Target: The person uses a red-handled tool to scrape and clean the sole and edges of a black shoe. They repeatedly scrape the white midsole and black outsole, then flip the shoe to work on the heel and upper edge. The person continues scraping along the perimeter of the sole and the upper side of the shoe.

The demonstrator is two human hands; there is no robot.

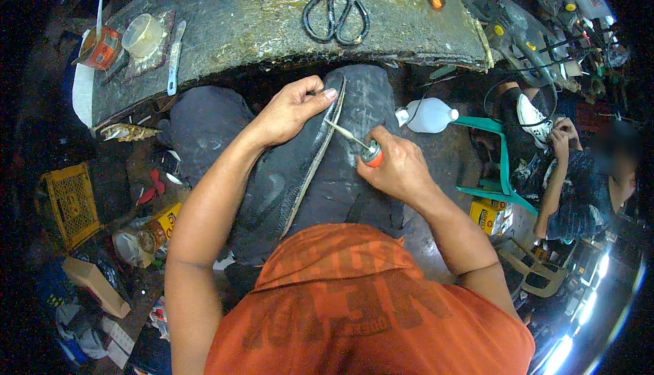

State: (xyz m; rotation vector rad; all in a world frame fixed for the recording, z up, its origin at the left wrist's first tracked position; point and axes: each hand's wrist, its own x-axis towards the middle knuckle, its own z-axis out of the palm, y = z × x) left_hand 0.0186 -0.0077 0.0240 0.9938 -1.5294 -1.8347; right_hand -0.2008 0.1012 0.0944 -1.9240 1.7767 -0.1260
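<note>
A black shoe [276, 191] lies on its side across my thighs, its pale sole edge facing right. My left hand [286, 111] is closed on the far end of the shoe, with the thumb pressed over the edge by the sole. In my right hand [403, 164] is an awl [349, 134], its red and dark handle wrapped by my fingers. The awl's thin metal shaft points up and left, and its tip meets the seam between sole and upper. Whether the tip has gone in, I cannot tell.
Ahead stands a worn workbench [225, 24] with black-handled scissors [335, 17], a putty knife [176, 55] and a plastic cup [142, 36]. To the right are a white plastic bottle [432, 115], a green stool [505, 157] and another person [579, 198] handling a white shoe [533, 119].
</note>
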